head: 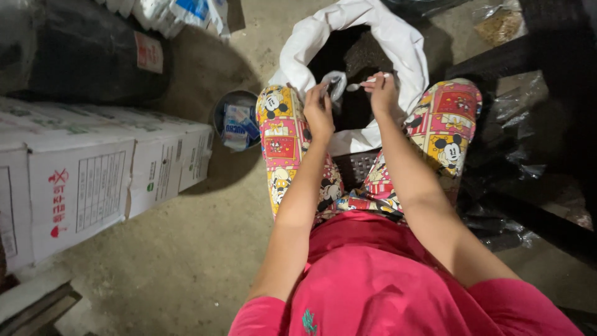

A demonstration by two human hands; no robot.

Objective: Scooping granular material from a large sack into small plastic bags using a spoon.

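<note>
Two hands meet above the mouth of a white sack (398,43) that stands between the person's knees, at twelve o'clock from the body. The left hand (319,112) is closed on a small clear plastic pouch (336,84), pinching it near its top so the opening faces toward one o'clock. The right hand (382,91) is clamped on a small spoon (360,85); its handle runs roughly from three o'clock to nine o'clock, and the bowl end points at the pouch, just beside its mouth. So the pouch lies at nine o'clock from the right hand, close but not clearly touching the spoon, and the right hand is the nearer to the sack's dark opening. What the sack holds is too dark to tell.

The person sits on a dark latticed seat (357,167), wearing patterned trousers and a pink top. Below is a bare, dusty concrete floor (186,249). At nine o'clock from the knees stands a round tin (236,118) holding blue and white packets, and further toward nine o'clock lie stacked white cartons (81,180). A large dark bundle (87,50) sits at ten o'clock, and crumpled black plastic sheeting (522,155) lies at three o'clock. The light is dim.
</note>
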